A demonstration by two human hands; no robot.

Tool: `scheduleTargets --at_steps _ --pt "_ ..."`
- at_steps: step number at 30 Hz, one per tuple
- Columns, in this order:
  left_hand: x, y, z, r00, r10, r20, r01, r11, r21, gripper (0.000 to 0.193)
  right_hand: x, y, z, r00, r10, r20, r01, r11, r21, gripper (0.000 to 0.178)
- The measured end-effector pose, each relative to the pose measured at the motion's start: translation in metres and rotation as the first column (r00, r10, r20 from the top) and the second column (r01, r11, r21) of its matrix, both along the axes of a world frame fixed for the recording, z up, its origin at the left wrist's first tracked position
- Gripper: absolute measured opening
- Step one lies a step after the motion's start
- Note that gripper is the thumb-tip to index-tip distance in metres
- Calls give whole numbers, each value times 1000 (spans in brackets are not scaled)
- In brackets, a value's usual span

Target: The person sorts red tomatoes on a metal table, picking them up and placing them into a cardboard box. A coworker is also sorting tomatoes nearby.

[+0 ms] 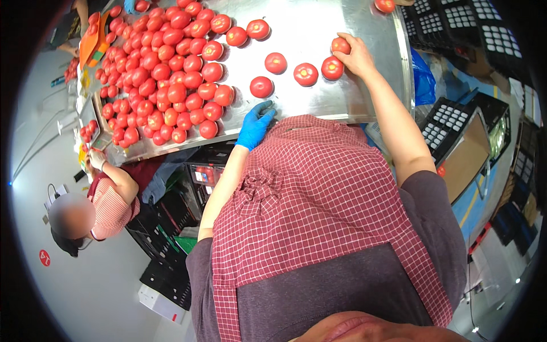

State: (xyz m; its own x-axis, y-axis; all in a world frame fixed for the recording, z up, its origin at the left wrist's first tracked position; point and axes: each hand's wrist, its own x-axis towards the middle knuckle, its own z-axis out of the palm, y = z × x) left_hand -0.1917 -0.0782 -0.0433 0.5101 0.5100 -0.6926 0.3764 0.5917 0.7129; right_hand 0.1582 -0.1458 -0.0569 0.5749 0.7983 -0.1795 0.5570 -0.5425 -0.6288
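Note:
My right hand (359, 57), bare, is closed around a red tomato (341, 45) on the metal table (313, 101). Touching or nearly touching that hand is another tomato (332, 68), with one more tomato (306, 74) just left of it. My left hand (254, 126), in a blue glove, rests at the near table edge with its fingers apart and nothing in them. Closest to its fingertips lies a single tomato (261, 86); a further tomato (276, 63) sits behind that one.
A large heap of tomatoes (165, 74) covers the table's left side. One tomato (384, 5) is at the far right corner. Black crates (447, 128) and a blue bag (423, 80) stand right of the table. A co-worker (111, 199) is at the left, beyond stacked crates (162, 228).

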Motion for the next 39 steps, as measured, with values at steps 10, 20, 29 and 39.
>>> scheduleTargets --at_steps 10,20,29,39 --pt "6 22 8 959 202 -199 -164 967 193 43 45 -39 5 979 -201 -31 201 929 310 52" --pt "29 37 -8 970 66 -234 42 904 426 80 154 -378 61 31 -812 583 851 327 410 50" --pt "29 51 -18 947 -56 -316 242 769 591 78 146 -172 52 814 -529 240 440 831 339 46" --pt "11 39 -8 972 76 -221 33 893 449 78 175 55 -4 922 -207 326 242 968 -72 69"
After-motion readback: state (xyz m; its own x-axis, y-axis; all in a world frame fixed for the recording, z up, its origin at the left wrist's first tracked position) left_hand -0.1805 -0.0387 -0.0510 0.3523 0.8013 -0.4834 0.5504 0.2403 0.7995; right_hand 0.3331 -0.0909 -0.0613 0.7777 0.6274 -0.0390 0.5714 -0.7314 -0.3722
